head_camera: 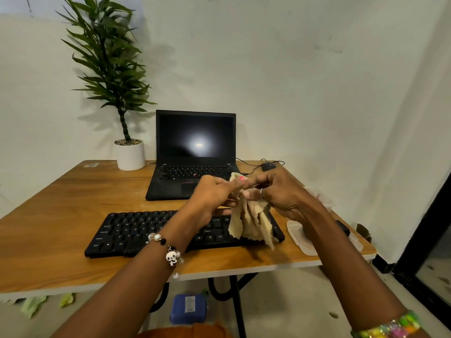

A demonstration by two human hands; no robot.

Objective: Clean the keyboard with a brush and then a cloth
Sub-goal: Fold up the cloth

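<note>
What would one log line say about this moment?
phase: cloth step | left hand, right hand: holding cloth | above keyboard

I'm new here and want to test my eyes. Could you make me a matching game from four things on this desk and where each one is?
Things:
1. cloth
2. plant
3. mouse
4. keyboard

Places:
A. back left of the desk
B. right of the laptop
C. held in both hands
D. near the desk's front edge

Pairs: 1-C, 2-A, 3-B, 4-D
</note>
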